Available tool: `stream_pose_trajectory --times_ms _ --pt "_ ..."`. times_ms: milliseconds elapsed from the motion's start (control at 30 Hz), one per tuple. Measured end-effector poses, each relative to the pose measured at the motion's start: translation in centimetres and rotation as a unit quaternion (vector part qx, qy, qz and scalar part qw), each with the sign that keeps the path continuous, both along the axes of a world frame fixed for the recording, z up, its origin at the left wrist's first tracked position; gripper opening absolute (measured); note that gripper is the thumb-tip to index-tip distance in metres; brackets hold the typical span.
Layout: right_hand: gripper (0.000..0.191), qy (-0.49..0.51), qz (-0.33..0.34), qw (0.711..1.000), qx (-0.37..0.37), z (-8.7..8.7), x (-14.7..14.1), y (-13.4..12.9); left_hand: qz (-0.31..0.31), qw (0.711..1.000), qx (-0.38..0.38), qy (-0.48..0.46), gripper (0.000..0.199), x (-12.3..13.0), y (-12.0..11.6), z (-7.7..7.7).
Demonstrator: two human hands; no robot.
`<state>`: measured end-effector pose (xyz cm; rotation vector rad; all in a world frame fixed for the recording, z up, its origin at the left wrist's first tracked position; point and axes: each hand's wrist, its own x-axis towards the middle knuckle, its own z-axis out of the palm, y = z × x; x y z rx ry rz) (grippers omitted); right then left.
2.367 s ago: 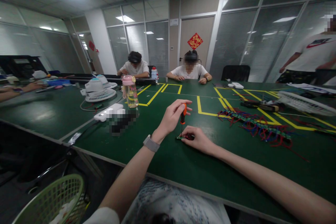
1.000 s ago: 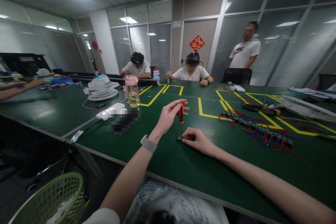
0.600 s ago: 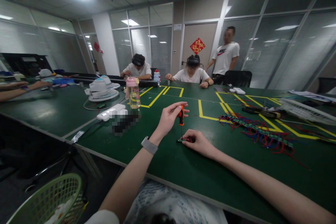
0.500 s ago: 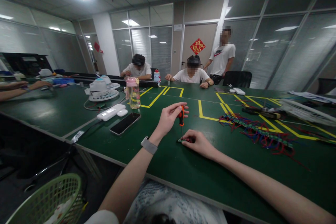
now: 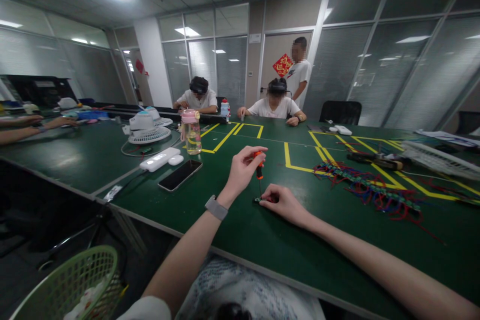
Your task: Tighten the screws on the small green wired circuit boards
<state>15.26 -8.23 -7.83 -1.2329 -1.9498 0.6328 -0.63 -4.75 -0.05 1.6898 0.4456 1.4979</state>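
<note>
In the head view, my left hand (image 5: 243, 169) is closed around the orange and black handle of a screwdriver (image 5: 259, 172). The screwdriver stands upright, its thin shaft reaching down to a small green circuit board (image 5: 257, 200) on the green table. My right hand (image 5: 283, 203) rests on the table and pinches the board's right side between thumb and fingers. Something dark red, perhaps wires, shows partly inside the right hand; most of it is hidden. To the right lies a long row of circuit boards with red and blue wires (image 5: 367, 186).
Left of my hands lie a phone (image 5: 180, 175), a white power strip (image 5: 160, 159) and a pink-lidded bottle (image 5: 193, 135). White fans (image 5: 149, 134) stand farther left. A green basket (image 5: 71, 280) is below the table edge. Two people sit opposite; another stands behind.
My left fingers have curled further round the screwdriver handle. My right hand stays at the board. The standing person has moved left, behind a seated one.
</note>
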Motion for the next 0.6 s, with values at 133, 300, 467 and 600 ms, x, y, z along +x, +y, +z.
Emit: stream_pose_trajectory --times_ms 133,300,467,600 --pt "0.009 -0.005 0.0 1.0 0.009 0.0 -0.01 -0.04 -0.097 0.995 -0.037 -0.014 0.034 0.02 0.04 -0.01" --pt "0.009 -0.006 0.004 1.0 0.024 -0.2 0.04 -0.03 -0.085 0.995 -0.056 -0.004 0.035 -0.19 -0.21 0.33" --pt "0.008 -0.015 0.007 0.999 0.029 -0.14 0.11 -0.06 -0.051 0.998 -0.022 0.014 0.029 -0.16 -0.14 0.16" --pt "0.009 -0.023 0.01 0.999 0.028 -0.05 0.11 -0.11 -0.108 0.992 -0.063 -0.016 0.033 -0.02 0.16 -0.08"
